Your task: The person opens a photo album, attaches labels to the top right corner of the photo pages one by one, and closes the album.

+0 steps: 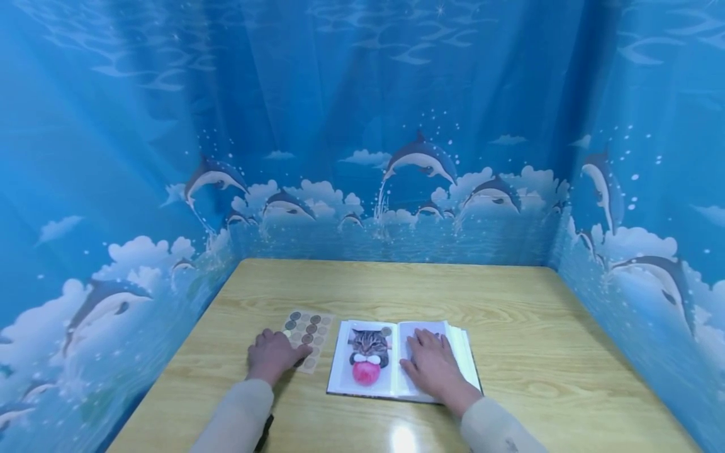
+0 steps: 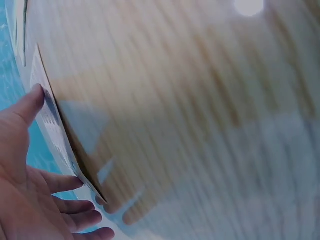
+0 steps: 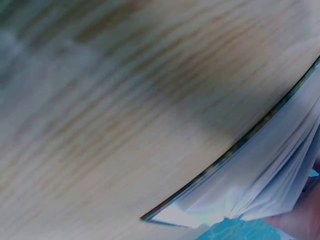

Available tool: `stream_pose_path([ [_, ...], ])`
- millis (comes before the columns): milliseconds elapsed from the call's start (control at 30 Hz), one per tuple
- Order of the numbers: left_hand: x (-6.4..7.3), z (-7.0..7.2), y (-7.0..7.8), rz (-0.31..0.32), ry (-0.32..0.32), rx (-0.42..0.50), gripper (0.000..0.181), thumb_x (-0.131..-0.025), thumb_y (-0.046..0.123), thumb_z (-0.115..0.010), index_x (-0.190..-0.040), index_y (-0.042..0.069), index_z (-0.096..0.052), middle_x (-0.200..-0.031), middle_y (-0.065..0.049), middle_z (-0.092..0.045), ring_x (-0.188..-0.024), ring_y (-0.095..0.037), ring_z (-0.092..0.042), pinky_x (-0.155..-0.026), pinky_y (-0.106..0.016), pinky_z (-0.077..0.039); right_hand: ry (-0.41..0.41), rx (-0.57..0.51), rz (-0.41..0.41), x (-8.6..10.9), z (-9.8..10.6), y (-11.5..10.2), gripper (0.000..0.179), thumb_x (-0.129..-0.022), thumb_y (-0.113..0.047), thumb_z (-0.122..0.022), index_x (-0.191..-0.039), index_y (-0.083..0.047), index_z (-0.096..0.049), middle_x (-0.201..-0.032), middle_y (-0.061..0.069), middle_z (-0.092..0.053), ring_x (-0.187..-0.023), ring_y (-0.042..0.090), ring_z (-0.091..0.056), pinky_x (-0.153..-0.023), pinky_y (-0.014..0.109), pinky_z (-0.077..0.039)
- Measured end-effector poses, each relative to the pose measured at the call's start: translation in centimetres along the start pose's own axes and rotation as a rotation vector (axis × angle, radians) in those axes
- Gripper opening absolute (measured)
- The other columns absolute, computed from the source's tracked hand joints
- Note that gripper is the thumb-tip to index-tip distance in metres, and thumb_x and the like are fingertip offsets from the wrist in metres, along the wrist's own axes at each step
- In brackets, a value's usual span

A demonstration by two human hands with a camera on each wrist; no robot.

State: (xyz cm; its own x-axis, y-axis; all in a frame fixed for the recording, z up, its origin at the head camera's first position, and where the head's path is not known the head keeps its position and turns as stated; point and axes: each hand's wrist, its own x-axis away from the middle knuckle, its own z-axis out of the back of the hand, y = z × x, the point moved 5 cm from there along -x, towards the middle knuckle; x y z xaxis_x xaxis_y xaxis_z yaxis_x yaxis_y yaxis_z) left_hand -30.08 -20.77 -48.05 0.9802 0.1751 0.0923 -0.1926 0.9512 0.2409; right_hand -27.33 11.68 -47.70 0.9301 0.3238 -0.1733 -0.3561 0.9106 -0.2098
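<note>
Two pale sleeves [image 1: 238, 415] extend over the near side of the desk [image 1: 538, 352], a bright glare showing on the wood between them. A dark strip [image 1: 264, 434] sits beside the left one. The right hand [image 1: 433, 365] rests on the right page of a book [image 1: 394, 377], its fingers spread and gripping nothing. Left of the book, near but apart from it, a sheet [image 1: 325, 322] of dark and pale discs lies on the desk. The left hand [image 1: 274, 357] covers part of its left side, thumb touching it, the fingers extended and well apart from the thumb. On the book's left page is a cat picture [image 1: 370, 346], a pink ball below the cat and a grey disc [image 1: 386, 331] at its top right. Past the desk's far edge hangs a blue curtain [image 1: 317, 94] printed with clouds and leaping dolphins [image 1: 421, 156].
</note>
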Motion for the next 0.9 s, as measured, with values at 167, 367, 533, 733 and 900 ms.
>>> stream_pose_path([
  [167,-0.2,0.0,0.0,-0.002,0.007,0.061,0.071,-0.083,0.053,-0.071,-0.107,-0.013,-0.060,-0.100,-0.027,-0.050,-0.096,-0.040,-0.050,-0.086,-0.058,-0.046,0.001,-0.005,-0.040,0.3,0.2,1.1,0.053,-0.095,-0.035,-0.064,-0.133,0.000,-0.058,-0.143,0.025,-0.048,-0.135,0.042,-0.040,-0.111,0.068,-0.023],
  [367,-0.6,-0.2,0.1,-0.020,0.047,0.139,0.068,-0.081,0.039,-0.076,-0.118,-0.014,-0.054,-0.107,-0.030,-0.053,-0.104,-0.044,-0.050,-0.092,-0.062,-0.043,0.009,-0.006,-0.060,0.4,0.3,2.0,0.056,-0.095,-0.036,-0.062,-0.136,0.001,-0.056,-0.144,0.024,-0.047,-0.136,0.042,-0.039,-0.112,0.067,-0.023],
  [533,-0.9,-0.1,0.4,-0.056,0.077,0.166,0.066,-0.081,0.027,-0.078,-0.126,-0.013,-0.050,-0.111,-0.031,-0.055,-0.106,-0.046,-0.052,-0.092,-0.063,-0.043,-0.014,-0.020,-0.097,0.5,0.3,2.5,0.059,-0.096,-0.039,-0.061,-0.139,0.000,-0.053,-0.146,0.024,-0.044,-0.137,0.042,-0.038,-0.113,0.067,-0.021],
  [733,-1.3,-0.2,0.5,-0.067,0.086,0.268,0.070,-0.079,0.015,-0.075,-0.133,-0.018,-0.043,-0.118,-0.036,-0.051,-0.108,-0.048,-0.054,-0.093,-0.062,-0.046,-0.022,-0.019,-0.109,0.5,0.2,2.6,0.059,-0.097,-0.040,-0.060,-0.141,-0.002,-0.052,-0.148,0.024,-0.043,-0.138,0.041,-0.036,-0.113,0.066,-0.021],
  [900,-1.6,0.3,1.2,-0.091,0.111,0.500,0.053,-0.082,0.005,-0.071,-0.126,-0.016,-0.050,-0.108,-0.030,-0.060,-0.092,-0.037,-0.062,-0.083,-0.050,-0.054,-0.025,-0.018,-0.119,0.4,0.3,2.7,0.058,-0.097,-0.041,-0.059,-0.141,-0.004,-0.053,-0.149,0.023,-0.042,-0.139,0.041,-0.035,-0.114,0.065,-0.020],
])
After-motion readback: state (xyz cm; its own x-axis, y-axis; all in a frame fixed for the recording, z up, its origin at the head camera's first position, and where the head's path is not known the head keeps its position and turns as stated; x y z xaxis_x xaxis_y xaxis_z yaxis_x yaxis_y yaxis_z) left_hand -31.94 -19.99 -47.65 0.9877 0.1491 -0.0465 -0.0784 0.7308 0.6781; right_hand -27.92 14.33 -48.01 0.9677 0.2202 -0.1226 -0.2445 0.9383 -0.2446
